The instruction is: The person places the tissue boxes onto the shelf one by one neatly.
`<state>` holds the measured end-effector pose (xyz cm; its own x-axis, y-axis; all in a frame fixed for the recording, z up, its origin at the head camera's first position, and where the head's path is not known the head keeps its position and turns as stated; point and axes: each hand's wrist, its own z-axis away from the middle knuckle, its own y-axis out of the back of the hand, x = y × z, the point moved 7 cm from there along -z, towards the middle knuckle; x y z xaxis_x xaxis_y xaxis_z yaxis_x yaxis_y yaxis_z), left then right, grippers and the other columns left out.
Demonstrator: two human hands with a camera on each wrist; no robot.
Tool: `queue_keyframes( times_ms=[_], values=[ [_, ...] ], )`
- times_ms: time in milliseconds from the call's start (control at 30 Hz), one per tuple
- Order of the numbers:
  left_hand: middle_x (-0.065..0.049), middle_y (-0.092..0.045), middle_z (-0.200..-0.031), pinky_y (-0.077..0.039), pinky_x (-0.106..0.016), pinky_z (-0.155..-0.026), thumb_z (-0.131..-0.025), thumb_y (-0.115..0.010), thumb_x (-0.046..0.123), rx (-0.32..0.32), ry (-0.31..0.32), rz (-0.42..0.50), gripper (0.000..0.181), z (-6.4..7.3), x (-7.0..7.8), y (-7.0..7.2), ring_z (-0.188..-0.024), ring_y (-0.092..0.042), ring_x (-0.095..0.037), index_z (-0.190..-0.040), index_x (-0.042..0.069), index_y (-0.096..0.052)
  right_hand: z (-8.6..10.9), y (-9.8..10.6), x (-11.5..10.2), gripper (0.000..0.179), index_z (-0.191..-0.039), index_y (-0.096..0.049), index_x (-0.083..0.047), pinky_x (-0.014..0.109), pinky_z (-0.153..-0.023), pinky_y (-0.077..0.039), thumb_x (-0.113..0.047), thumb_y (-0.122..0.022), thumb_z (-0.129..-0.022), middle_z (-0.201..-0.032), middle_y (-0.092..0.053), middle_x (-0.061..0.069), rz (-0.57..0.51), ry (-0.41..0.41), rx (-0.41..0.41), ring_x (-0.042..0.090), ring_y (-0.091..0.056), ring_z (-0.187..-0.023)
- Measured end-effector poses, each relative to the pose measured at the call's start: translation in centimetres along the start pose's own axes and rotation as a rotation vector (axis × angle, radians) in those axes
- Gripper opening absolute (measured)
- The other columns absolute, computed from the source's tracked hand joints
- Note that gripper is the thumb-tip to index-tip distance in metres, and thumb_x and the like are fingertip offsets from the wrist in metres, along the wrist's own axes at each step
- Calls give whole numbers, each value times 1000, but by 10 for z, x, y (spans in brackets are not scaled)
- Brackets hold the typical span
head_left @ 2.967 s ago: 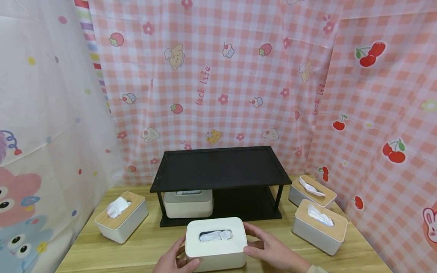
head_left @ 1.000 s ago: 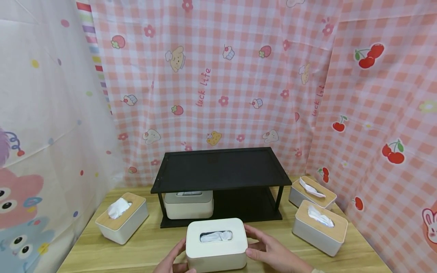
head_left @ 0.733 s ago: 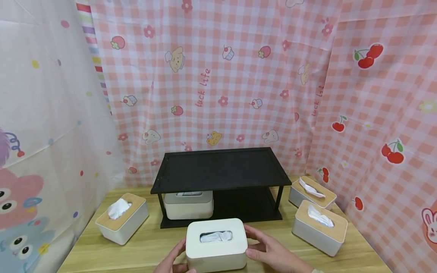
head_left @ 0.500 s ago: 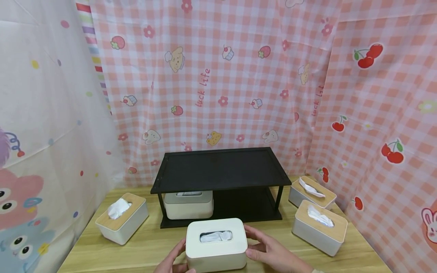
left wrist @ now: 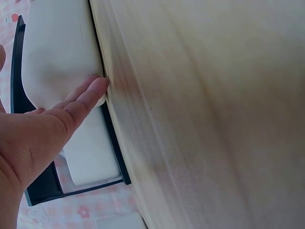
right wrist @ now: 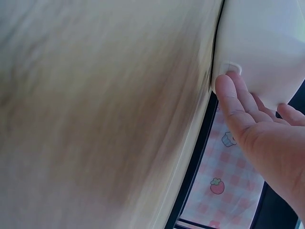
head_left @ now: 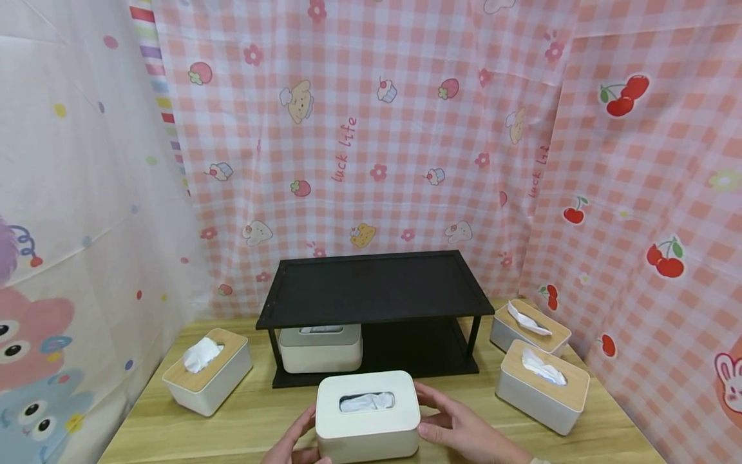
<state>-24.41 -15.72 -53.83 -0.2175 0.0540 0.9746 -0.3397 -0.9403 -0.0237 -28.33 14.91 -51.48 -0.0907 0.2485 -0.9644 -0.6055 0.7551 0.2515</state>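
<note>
A cream tissue box [head_left: 368, 422] with a cream lid sits at the front of the wooden table, white tissue showing in its oval slot. My left hand [head_left: 292, 444] touches its left end; in the left wrist view its extended fingers [left wrist: 78, 102] lie against the box's side, low by the tabletop. At the right end my right hand [head_left: 455, 428] touches the box, thumb near the front corner. The right wrist view shows these fingers [right wrist: 240, 102] also nearly straight, tips on the end wall beside a small notch [right wrist: 233, 67].
Behind the box stands a black two-tier rack [head_left: 377, 287]. Another cream tissue box [head_left: 321, 351] sits on its lower shelf at the left. Wood-lidded tissue boxes stand to the left [head_left: 209, 370] and right, one nearer [head_left: 542, 393] and one farther back [head_left: 530, 325]. Patterned curtains [head_left: 371, 129] surround the table.
My left thumb has moved down off the box's front face over the three seconds, and the head view has shifted slightly. In the last second, hands and box have stayed still.
</note>
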Motion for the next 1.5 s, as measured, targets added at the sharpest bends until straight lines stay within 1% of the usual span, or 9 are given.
queue_keyframes(
  times_ms=[100,200,267,400,467,733,1100,1300,1500],
  values=[
    [-48,-7,-165,-65,-45,-92,-93,-86,16,-2,-8,2,113,0,0,0,-125,-71,-43,-168,-7,-4,0,1,1,69,-171,-26,-12,37,-112,-55,-33,-57,-112,-171,-35,25,0,-6,1,39,-54,-144],
    [-48,-6,-165,-65,-45,-92,-93,-86,16,-6,-9,3,113,1,0,0,-125,-70,-43,-168,-7,-4,0,1,1,69,-170,-26,-12,40,-113,-54,-32,-57,-113,-171,-35,25,-5,-7,-1,39,-54,-144],
    [-48,-6,-166,-65,-45,-92,-93,-85,16,-12,-11,6,113,1,0,0,-126,-70,-44,-168,-7,-3,0,1,1,69,-170,-26,-10,39,-113,-54,-32,-56,-113,-171,-35,26,-15,-4,-6,40,-54,-144],
    [-47,-6,-166,-65,-45,-92,-93,-85,16,-15,-9,11,112,1,0,-1,-126,-69,-44,-168,-7,-4,0,0,1,69,-169,-27,-6,28,-109,-55,-32,-57,-113,-170,-35,27,-20,0,-11,39,-57,-143],
    [-46,-6,-167,-65,-45,-92,-93,-85,16,-14,-7,17,112,1,0,-1,-126,-70,-43,-168,-7,-5,1,0,-1,70,-169,-27,-4,26,-108,-55,-32,-57,-113,-170,-35,28,-25,1,-12,39,-57,-142],
    [-42,-5,-169,-65,-44,-91,-94,-84,18,-4,12,41,111,3,0,-2,-125,-71,-35,-168,-6,-5,2,-2,-4,69,-168,-27,-2,24,-107,-55,-31,-57,-113,-170,-35,29,-46,5,-2,40,-58,-142],
    [-41,-6,-169,-65,-42,-90,-92,-87,24,3,43,34,117,2,1,-7,-119,-72,-29,-169,-5,-3,2,-3,-4,74,-169,-25,-1,22,-102,-55,-33,-59,-112,-170,-34,29,6,-5,20,40,-60,-139],
    [-41,-5,-169,-65,-41,-89,-92,-87,23,10,45,38,119,2,1,-9,-118,-73,-29,-168,-6,-2,2,-4,-4,75,-168,-26,-1,16,-97,-52,-33,-61,-110,-171,-32,29,9,-2,38,39,-61,-137],
    [-41,-5,-170,-65,-44,-90,-91,-88,23,37,54,32,118,1,2,-10,-119,-72,-30,-168,-6,-3,3,-4,-5,76,-169,-25,-2,17,-97,-52,-32,-62,-110,-172,-30,28,11,5,49,36,-63,-134]
  ],
)
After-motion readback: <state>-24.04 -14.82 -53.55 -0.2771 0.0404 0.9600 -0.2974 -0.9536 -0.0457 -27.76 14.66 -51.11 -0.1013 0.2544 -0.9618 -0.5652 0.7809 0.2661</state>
